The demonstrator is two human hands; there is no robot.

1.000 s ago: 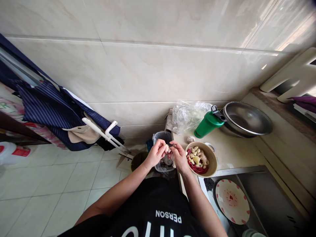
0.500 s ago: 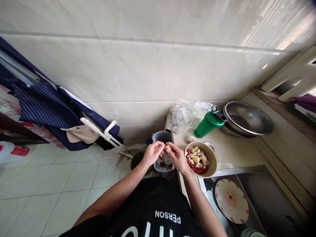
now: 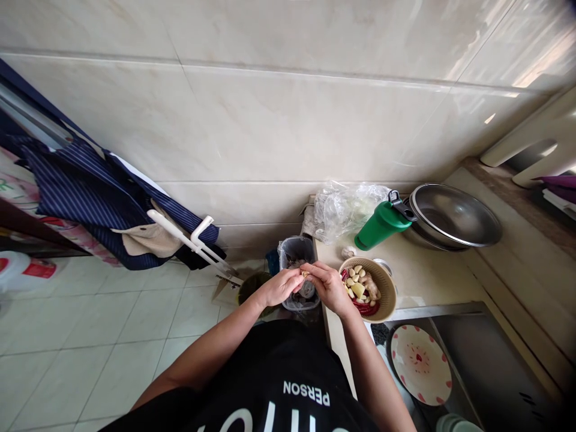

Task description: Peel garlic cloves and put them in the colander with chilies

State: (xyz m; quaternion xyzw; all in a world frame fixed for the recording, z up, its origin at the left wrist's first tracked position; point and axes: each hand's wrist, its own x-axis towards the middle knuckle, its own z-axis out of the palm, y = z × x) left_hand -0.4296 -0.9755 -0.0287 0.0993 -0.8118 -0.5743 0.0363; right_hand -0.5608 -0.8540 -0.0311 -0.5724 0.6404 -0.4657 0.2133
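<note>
Both hands meet above the lined trash bin, fingertips together. My left hand (image 3: 284, 287) pinches one side of a small pale garlic clove (image 3: 305, 274), which is mostly hidden by the fingers. From the other side my right hand (image 3: 329, 287) bends its fingers over the same clove. Just right of that hand, a beige basket (image 3: 387, 294) holds peeled garlic cloves (image 3: 358, 273), ginger (image 3: 371, 287) and dried red chilies (image 3: 366, 308). A whole garlic bulb (image 3: 348, 252) lies on the counter behind the basket.
Below my hands stands the trash bin (image 3: 288, 246). On the counter are a green bottle (image 3: 381, 227), clear plastic bags (image 3: 344, 207) and metal bowls (image 3: 456, 213). A patterned plate (image 3: 420, 365) lies in the sink at right. A white-handled rack (image 3: 198, 243) and hanging aprons (image 3: 90, 186) are left.
My hands have drawn closer together, and the right fingers now fold over the clove, covering more of it. The view has shifted slightly.
</note>
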